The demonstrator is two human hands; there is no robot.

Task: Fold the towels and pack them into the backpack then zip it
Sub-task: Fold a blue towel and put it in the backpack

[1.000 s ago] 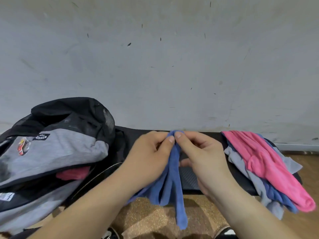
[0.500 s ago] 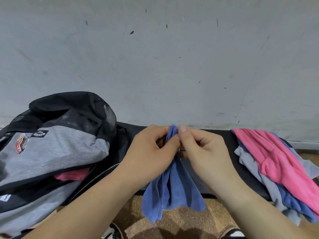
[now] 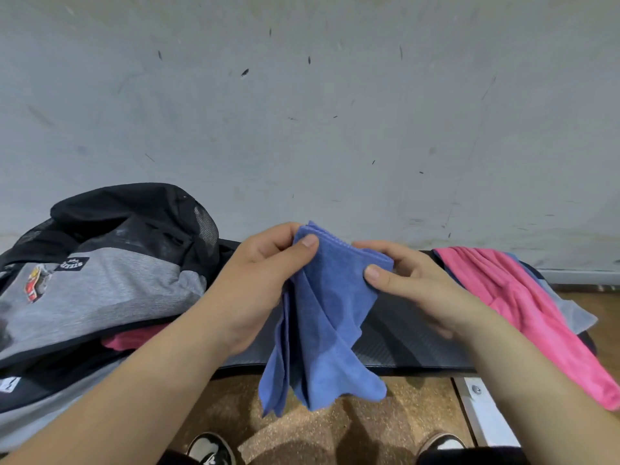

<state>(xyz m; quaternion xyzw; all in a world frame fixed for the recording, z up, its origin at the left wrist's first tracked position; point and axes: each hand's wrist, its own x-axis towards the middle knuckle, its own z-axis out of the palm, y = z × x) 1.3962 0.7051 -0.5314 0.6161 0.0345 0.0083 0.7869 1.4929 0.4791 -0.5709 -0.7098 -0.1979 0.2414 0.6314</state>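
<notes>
A blue towel (image 3: 322, 330) hangs in front of me, doubled over, its lower edge loose above the floor. My left hand (image 3: 261, 280) pinches its top left corner, and my right hand (image 3: 412, 283) grips its top right edge. A grey and black backpack (image 3: 100, 290) lies open at the left on the black bench (image 3: 402, 347), with a pink towel (image 3: 134, 338) showing in its opening. A heap of unfolded towels sits at the right: a pink one (image 3: 523, 307) on top, grey (image 3: 570, 310) and blue ones beneath.
A scuffed grey wall (image 3: 302, 129) rises right behind the bench. Brown cork-like floor (image 3: 318, 431) lies below, with my two shoes at the bottom edge. A white metal bench leg (image 3: 483, 414) stands at the lower right.
My hands have drawn apart along the blue towel's top edge, spreading it from a narrow bunched strip into a wider panel. The view has tilted down slightly.
</notes>
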